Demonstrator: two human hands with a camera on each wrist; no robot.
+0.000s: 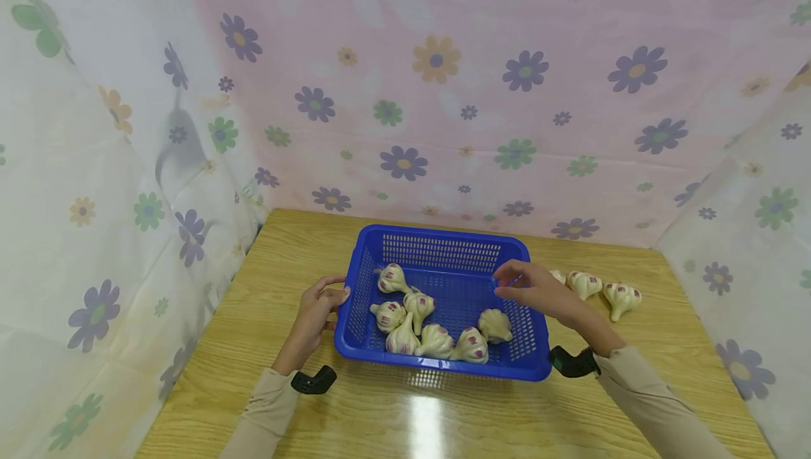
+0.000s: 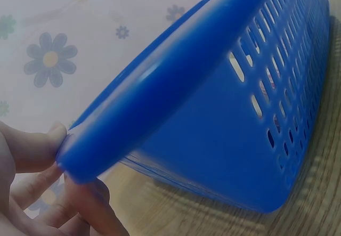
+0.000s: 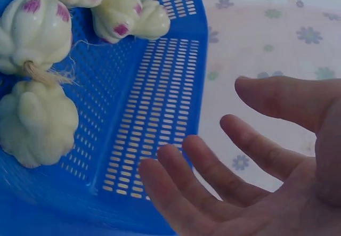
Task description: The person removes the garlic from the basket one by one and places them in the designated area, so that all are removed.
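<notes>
A blue plastic basket with slotted walls stands on the table, several garlic bulbs gathered along its left and near sides. My left hand grips the left rim; in the left wrist view its thumb and fingers pinch the basket's edge. Over the right rim hovers my right hand, its fingers spread and holding nothing. The right wrist view shows that hand apart from the nearest garlic bulb inside the basket.
On the table right of the basket lie more garlic bulbs, one partly hidden behind the right hand. Flowered cloth hangs along the back and both sides of the wooden table.
</notes>
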